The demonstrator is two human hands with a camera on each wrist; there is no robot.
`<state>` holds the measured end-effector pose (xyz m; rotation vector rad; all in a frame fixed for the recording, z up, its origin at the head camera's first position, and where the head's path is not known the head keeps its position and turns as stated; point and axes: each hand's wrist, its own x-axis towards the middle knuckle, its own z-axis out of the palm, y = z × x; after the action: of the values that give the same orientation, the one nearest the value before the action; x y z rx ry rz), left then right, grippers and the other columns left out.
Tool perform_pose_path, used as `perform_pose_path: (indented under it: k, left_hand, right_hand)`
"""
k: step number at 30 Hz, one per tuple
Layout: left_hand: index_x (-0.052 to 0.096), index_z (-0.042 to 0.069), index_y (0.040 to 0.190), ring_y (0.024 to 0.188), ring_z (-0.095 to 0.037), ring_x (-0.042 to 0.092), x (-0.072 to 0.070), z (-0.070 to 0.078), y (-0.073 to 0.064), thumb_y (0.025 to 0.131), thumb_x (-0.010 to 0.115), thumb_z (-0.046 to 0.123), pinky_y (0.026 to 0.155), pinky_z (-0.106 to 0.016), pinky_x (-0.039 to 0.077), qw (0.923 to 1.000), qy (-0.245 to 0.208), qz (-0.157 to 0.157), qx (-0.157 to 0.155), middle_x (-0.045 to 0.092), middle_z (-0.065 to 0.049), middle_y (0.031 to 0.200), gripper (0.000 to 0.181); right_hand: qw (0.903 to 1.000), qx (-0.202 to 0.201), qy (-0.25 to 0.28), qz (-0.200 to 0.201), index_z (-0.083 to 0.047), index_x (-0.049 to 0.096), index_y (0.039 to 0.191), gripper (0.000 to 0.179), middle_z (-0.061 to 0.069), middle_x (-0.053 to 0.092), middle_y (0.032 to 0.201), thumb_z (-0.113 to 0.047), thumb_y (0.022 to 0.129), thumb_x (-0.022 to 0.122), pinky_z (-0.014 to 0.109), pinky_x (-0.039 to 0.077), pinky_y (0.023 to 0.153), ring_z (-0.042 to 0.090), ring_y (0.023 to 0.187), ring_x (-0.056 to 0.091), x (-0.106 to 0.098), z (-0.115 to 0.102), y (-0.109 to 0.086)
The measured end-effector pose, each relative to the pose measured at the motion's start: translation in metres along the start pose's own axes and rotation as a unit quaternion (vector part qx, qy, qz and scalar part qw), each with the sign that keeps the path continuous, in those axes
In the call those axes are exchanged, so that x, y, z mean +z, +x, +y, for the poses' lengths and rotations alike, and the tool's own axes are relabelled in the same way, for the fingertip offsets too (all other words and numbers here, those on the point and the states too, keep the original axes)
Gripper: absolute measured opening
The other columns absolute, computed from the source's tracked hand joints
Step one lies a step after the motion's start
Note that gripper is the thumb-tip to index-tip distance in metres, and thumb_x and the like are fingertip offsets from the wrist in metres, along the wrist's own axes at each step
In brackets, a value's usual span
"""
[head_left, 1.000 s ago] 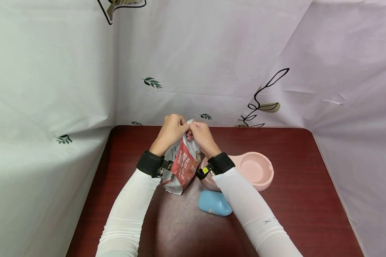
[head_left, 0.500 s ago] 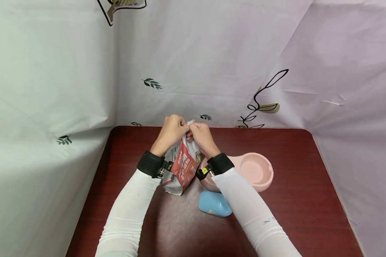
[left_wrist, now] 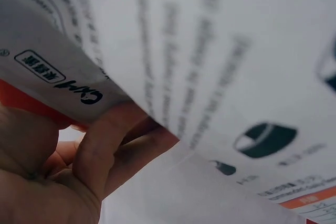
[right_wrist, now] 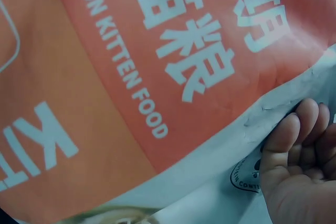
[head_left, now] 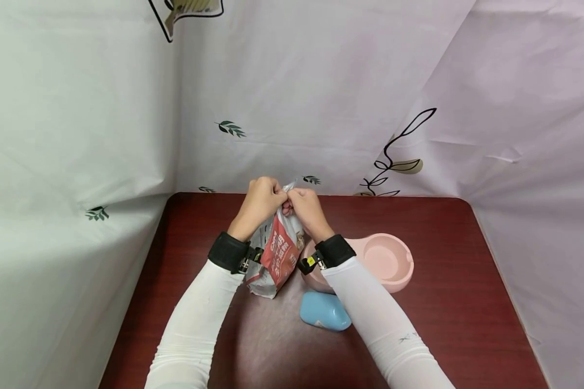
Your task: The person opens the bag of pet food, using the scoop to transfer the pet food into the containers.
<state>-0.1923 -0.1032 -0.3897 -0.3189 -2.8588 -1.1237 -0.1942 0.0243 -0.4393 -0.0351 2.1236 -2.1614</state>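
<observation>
A white and red bag of kitten food (head_left: 279,251) stands on the table, its top gathered between my two hands. My left hand (head_left: 261,200) pinches the top edge from the left, and my right hand (head_left: 307,208) pinches it from the right, the fingertips nearly meeting. In the left wrist view the curled fingers of the left hand (left_wrist: 100,161) press against the bag's printed white side (left_wrist: 210,66). The right wrist view has the bag's red front (right_wrist: 210,103) filling most of the picture, with the curled right hand (right_wrist: 302,166) at its edge.
A pink double pet bowl (head_left: 384,262) sits right of the bag, partly covered by the right forearm. In front of it lies a smooth blue object (head_left: 323,310), also partly covered by that arm. A white patterned cloth (head_left: 292,97) hangs behind the dark red table (head_left: 448,302).
The whole head view has shifted slightly, with everything a little lower in the picture. Both hands keep their hold at the bag's top with no clear movement.
</observation>
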Motion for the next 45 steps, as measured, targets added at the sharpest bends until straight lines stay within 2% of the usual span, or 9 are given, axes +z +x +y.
perform_pose_path:
  k: [3, 8, 14, 20, 28, 35, 39, 42, 45]
  left_hand:
    - [0.043, 0.011, 0.056, 0.047, -0.014, 0.029, 0.001, 0.000, -0.001, 0.084, 0.056, 0.005, 0.047, -0.025, 0.024, 1.0000, -0.001, -0.001, -0.003, 0.035, -0.001, 0.053, 0.032]
    - [0.053, 0.009, 0.059, 0.048, -0.016, 0.037, 0.002, -0.005, 0.000, 0.085, 0.057, 0.009, 0.047, -0.026, 0.028, 0.9999, -0.011, 0.000, -0.013, 0.047, -0.003, 0.056, 0.026]
    - [0.068, 0.008, 0.074, 0.054, -0.020, 0.047, 0.000, -0.009, -0.002, 0.090, 0.058, 0.013, 0.049, -0.028, 0.034, 0.9983, -0.035, -0.013, -0.046, 0.065, -0.007, 0.073, 0.019]
    - [0.071, 0.009, 0.086, 0.059, -0.021, 0.053, -0.008, -0.005, -0.008, 0.091, 0.059, 0.016, 0.052, -0.029, 0.039, 0.9958, -0.045, -0.062, -0.050, 0.068, -0.007, 0.079, 0.015]
    - [0.073, 0.003, 0.102, 0.082, -0.022, 0.066, -0.018, -0.001, -0.010, 0.089, 0.060, 0.013, 0.067, -0.033, 0.051, 0.9920, -0.053, -0.102, -0.051, 0.074, -0.011, 0.092, 0.021]
    - [0.075, 0.003, 0.104, 0.068, -0.019, 0.064, -0.016, -0.006, -0.013, 0.088, 0.055, 0.007, 0.055, -0.027, 0.046, 0.9898, -0.084, -0.105, -0.048, 0.074, -0.010, 0.087, 0.025]
    - [0.073, 0.003, 0.108, 0.069, -0.018, 0.065, -0.014, -0.005, -0.015, 0.091, 0.057, 0.011, 0.056, -0.028, 0.046, 0.9906, -0.079, -0.101, -0.047, 0.075, -0.011, 0.091, 0.026]
    - [0.072, 0.003, 0.112, 0.075, -0.019, 0.066, -0.014, -0.004, -0.016, 0.091, 0.059, 0.016, 0.060, -0.030, 0.048, 0.9914, -0.068, -0.100, -0.050, 0.075, -0.011, 0.095, 0.028]
    - [0.073, 0.005, 0.112, 0.080, -0.019, 0.066, -0.015, -0.003, -0.017, 0.090, 0.061, 0.019, 0.065, -0.032, 0.049, 0.9915, -0.066, -0.099, -0.053, 0.075, -0.010, 0.098, 0.028]
  right_hand:
    - [0.9994, 0.010, 0.032, -0.002, 0.000, 0.051, 0.063, 0.036, 0.006, 0.055, 0.061, -0.011, 0.096, 0.045, 0.026, 0.047, 0.054, 0.016, 0.054, 0.054, 0.000, 0.000, -0.001]
    - [0.9989, 0.015, 0.043, -0.014, -0.003, 0.053, 0.068, 0.037, 0.004, 0.055, 0.066, -0.016, 0.101, 0.045, 0.020, 0.049, 0.055, 0.013, 0.057, 0.055, 0.002, -0.001, -0.003]
    - [0.9977, 0.016, 0.063, -0.021, -0.001, 0.050, 0.069, 0.034, 0.005, 0.056, 0.067, -0.010, 0.101, 0.044, 0.018, 0.052, 0.056, 0.011, 0.058, 0.056, 0.002, 0.001, -0.003]
    - [0.9969, 0.009, 0.072, -0.030, -0.002, 0.049, 0.068, 0.035, 0.006, 0.057, 0.066, -0.009, 0.101, 0.042, 0.020, 0.051, 0.055, 0.013, 0.059, 0.056, -0.001, 0.005, -0.002]
    - [0.9919, 0.010, 0.117, -0.047, -0.001, 0.042, 0.066, 0.036, 0.007, 0.057, 0.067, -0.007, 0.101, 0.041, 0.021, 0.052, 0.057, 0.014, 0.061, 0.056, -0.004, 0.010, 0.000]
    - [0.9809, 0.012, 0.183, -0.066, 0.000, 0.037, 0.066, 0.036, 0.010, 0.053, 0.074, -0.003, 0.102, 0.037, 0.021, 0.051, 0.059, 0.015, 0.064, 0.054, -0.007, 0.017, -0.001]
    - [0.9883, 0.009, 0.146, -0.043, 0.000, 0.046, 0.069, 0.035, 0.006, 0.054, 0.069, -0.008, 0.102, 0.041, 0.020, 0.051, 0.057, 0.013, 0.061, 0.055, -0.008, 0.014, -0.005]
    - [0.9974, 0.010, 0.063, -0.032, -0.002, 0.053, 0.069, 0.037, 0.003, 0.056, 0.065, -0.018, 0.102, 0.046, 0.021, 0.050, 0.055, 0.012, 0.058, 0.055, -0.007, 0.008, -0.010]
    - [0.9986, 0.012, -0.005, -0.051, -0.004, 0.055, 0.069, 0.042, 0.003, 0.055, 0.063, -0.028, 0.102, 0.047, 0.025, 0.047, 0.055, 0.013, 0.056, 0.052, -0.007, 0.001, -0.019]
